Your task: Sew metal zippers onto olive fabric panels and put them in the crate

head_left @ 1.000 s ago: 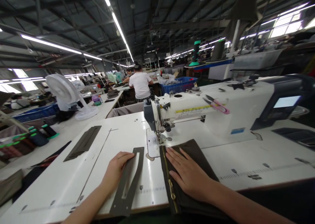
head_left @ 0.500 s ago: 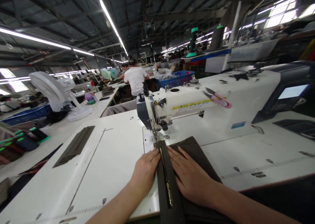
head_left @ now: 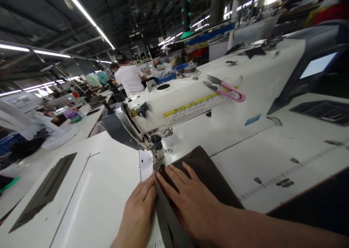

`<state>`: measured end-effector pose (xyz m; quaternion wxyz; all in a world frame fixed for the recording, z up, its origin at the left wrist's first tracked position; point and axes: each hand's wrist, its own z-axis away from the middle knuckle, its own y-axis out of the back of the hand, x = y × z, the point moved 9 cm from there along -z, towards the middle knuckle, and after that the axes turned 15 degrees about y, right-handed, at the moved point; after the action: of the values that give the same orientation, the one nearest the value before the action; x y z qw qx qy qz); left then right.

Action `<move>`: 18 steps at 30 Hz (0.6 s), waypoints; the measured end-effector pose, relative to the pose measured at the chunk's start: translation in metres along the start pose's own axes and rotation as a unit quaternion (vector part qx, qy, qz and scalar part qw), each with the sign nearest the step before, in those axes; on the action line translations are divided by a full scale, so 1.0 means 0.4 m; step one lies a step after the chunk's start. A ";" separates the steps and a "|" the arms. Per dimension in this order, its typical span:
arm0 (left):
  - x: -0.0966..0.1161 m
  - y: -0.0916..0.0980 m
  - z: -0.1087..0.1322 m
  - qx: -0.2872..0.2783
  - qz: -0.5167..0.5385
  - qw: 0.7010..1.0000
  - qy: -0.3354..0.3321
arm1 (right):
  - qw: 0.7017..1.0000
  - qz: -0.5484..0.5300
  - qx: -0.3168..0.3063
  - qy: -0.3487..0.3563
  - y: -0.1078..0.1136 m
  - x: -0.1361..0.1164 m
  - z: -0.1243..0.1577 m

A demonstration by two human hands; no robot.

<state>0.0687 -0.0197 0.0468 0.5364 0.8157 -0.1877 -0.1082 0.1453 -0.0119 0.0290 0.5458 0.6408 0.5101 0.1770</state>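
Observation:
A dark olive fabric piece (head_left: 204, 166) lies under the head of a white sewing machine (head_left: 240, 73). On it runs a narrow strip of similar fabric (head_left: 165, 211), its front end at the presser foot (head_left: 157, 162). My left hand (head_left: 139, 208) rests beside the strip's left edge, fingers outstretched and close together, the tips touching it. Flat across the strip and the fabric lies my right hand (head_left: 191, 193), fingers spread, just short of the presser foot. It hides part of the strip, and the zipper is covered.
Several stacked olive fabric strips (head_left: 45, 190) lie on the left of the white table (head_left: 89, 190). Pink-handled thread snips (head_left: 226, 90) rest on the machine arm. A white fan (head_left: 57, 131) stands at the left. Farther back a person in a white shirt (head_left: 129, 79) sits near a blue crate (head_left: 166, 78).
The view has turned and moved closer to the machine. The strip now bends up at its near part, hiding the gold zipper seen before. Both hands stay on the fabric, nearer the presser foot.

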 end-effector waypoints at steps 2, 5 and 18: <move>-0.004 -0.003 0.002 -0.003 -0.011 1.000 -0.004 | 1.000 -0.012 0.008 -0.001 0.003 0.002 0.001; -0.013 -0.008 0.004 -0.012 -0.022 1.000 -0.001 | 0.999 -0.026 0.034 -0.001 0.009 0.007 0.004; 0.017 -0.019 0.001 -0.049 -0.023 0.998 -0.013 | 0.998 0.003 -0.035 0.053 0.023 -0.016 0.010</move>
<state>0.0760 -0.0201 0.0400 0.5702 0.7913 -0.1702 -0.1405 0.1501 -0.0185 0.0377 0.5394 0.6128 0.5298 0.2297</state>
